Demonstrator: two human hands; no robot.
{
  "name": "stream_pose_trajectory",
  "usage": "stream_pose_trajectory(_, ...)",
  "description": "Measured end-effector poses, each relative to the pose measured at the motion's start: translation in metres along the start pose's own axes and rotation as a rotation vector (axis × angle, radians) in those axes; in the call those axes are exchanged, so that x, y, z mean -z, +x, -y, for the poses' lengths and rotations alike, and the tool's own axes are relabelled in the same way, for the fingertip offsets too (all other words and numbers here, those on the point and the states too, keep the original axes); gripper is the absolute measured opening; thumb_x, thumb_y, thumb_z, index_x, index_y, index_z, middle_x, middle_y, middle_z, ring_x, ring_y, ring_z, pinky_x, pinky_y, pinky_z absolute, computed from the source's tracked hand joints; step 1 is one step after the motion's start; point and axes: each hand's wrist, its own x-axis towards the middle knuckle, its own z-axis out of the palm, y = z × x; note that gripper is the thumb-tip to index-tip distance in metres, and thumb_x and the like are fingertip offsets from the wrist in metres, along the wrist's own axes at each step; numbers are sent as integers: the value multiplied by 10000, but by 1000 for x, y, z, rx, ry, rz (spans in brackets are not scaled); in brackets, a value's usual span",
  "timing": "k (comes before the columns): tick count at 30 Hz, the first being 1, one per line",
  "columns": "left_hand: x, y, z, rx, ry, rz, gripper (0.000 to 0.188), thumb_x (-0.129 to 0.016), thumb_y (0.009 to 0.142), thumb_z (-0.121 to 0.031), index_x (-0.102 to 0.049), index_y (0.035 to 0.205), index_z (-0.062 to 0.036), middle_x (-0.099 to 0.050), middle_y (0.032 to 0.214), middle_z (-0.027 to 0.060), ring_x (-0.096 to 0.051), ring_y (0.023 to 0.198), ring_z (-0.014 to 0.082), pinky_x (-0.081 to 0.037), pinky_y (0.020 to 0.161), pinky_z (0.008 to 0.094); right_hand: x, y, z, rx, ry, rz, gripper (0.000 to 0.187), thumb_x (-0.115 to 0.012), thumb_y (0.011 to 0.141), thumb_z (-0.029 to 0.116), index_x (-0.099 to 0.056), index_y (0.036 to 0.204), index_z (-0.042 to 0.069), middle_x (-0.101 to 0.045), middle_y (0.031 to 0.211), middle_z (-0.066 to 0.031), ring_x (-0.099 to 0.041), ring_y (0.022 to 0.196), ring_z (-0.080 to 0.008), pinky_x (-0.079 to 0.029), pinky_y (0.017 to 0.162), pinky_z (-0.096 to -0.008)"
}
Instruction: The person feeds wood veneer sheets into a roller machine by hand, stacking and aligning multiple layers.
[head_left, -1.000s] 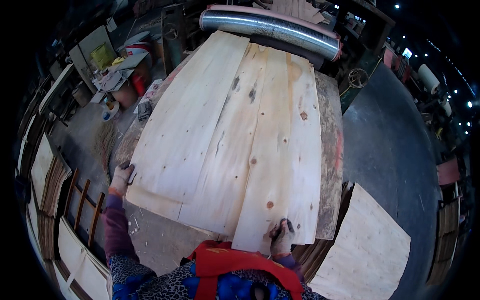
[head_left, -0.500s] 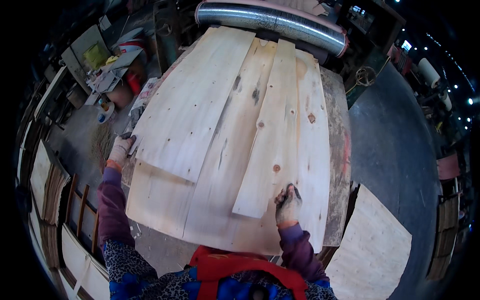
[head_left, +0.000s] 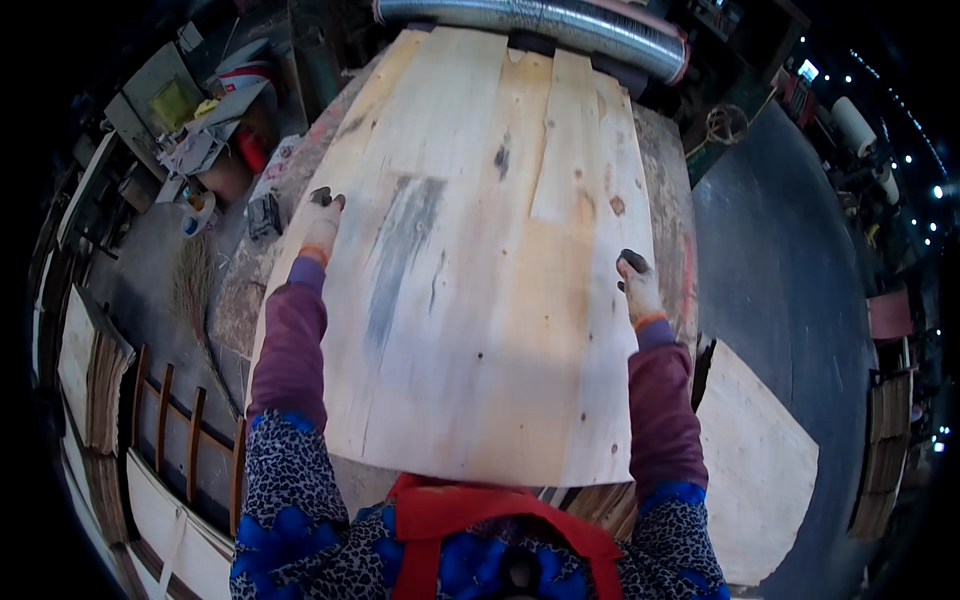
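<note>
Several thin pale wood veneer sheets (head_left: 470, 300) overlap on the workbench before me, streaked with grain, small knots and a long grey stain. In a pale work glove with dark fingertips, my left hand (head_left: 322, 222) is closed at the left edge of the sheets. My right hand (head_left: 640, 285), gloved alike, is closed on their right edge, fingers curled and thumb forward. Toward the far right lies a narrower veneer strip (head_left: 565, 150), its near part out of sight. What lies under the top layer is hidden.
A silvery roller (head_left: 530, 18) spans the bench's far end. The worn bench top (head_left: 668, 190) shows along the right side. A veneer stack (head_left: 760, 450) stands at lower right. On the left are a twig broom (head_left: 192, 280), a wooden rack (head_left: 180, 430) and a red container (head_left: 250, 148).
Both hands have moved forward, the left inward and the right out to the sheets' right edge. Veneer now covers the narrow strip's near end. The view has tilted slightly downward.
</note>
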Motion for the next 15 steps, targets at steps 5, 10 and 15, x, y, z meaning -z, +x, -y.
stream_pose_trajectory(5,27,-111,67,-52,-137,-51,299,-592,781,-168,-590,1053,-46,-632,936,141,-594,847,220,-444,771,304,58,-128,-52,-100,273,54,279,-518,880,174,-551,1119,35,-615,1055,-87,-604,879,-163,-469,707,-287)
stream_pose_trajectory(10,59,-230,109,74,-119,-160,229,-561,799,-89,-590,1015,-21,-619,917,119,-581,833,204,-448,767,292,79,-249,-108,-330,452,-28,260,-526,871,144,-570,1085,3,-642,959,-111,-630,777,-194,-509,691,-313)
stream_pose_trajectory(15,85,-303,117,93,5,-209,251,-563,783,-37,-575,1033,-24,-604,970,108,-576,864,218,-451,789,303,69,-309,-105,-474,456,111,245,-534,872,157,-561,1082,33,-636,970,-101,-633,798,-202,-528,633,-325)
